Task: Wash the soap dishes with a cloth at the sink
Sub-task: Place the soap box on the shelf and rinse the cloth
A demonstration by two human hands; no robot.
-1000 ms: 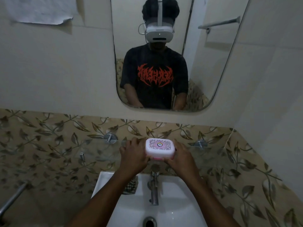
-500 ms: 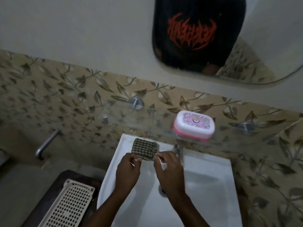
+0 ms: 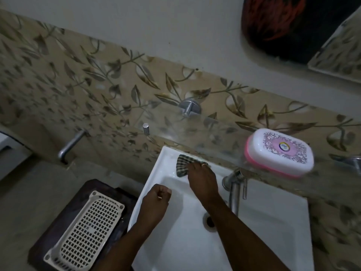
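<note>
A white soap dish [image 3: 279, 151] with a pink base and a patterned lid rests closed on the glass shelf [image 3: 195, 132] above the sink. A checked cloth [image 3: 182, 163] lies bunched on the back left rim of the white sink [image 3: 273, 231]. My right hand [image 3: 203, 179] reaches over the basin and has its fingers closed on the cloth. My left hand [image 3: 155, 202] hovers over the sink's left edge, fingers curled in, holding nothing.
A chrome tap [image 3: 234, 188] stands at the back of the sink, right of my right hand. A cream perforated tray [image 3: 86, 233] lies on a dark stool [image 3: 58, 222] left of the sink. A wall spout [image 3: 71, 143] juts out further left. A mirror [image 3: 300, 28] hangs upper right.
Both hands left the soap dish on the shelf and dropped to the sink. The right hand has taken hold of the cloth; the left has drawn back. The view tilted down and left.
</note>
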